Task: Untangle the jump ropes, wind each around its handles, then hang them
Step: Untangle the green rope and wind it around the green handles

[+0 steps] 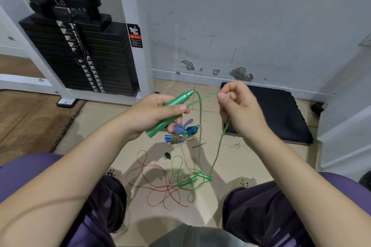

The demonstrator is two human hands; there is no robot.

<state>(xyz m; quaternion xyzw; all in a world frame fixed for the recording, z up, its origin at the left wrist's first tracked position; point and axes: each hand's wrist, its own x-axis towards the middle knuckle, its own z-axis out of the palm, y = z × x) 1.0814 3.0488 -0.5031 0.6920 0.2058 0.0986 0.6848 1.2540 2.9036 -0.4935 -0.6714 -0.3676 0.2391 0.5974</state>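
Fingers [222,96] of the right hand [239,106] pinch the green rope [200,126] at frame centre; the left hand [154,112] grips a green handle [170,110]. Rope drops to the floor [230,158], where spare handles [195,179] and a pink rope [158,186] lie tangled. Wound ropes [182,132] sit beyond.

Translucent green rope [200,126], glossy green handle [172,110], pinkish-red rope [160,186], blue-white braided rope [183,126], perhaps teal handles [191,130].
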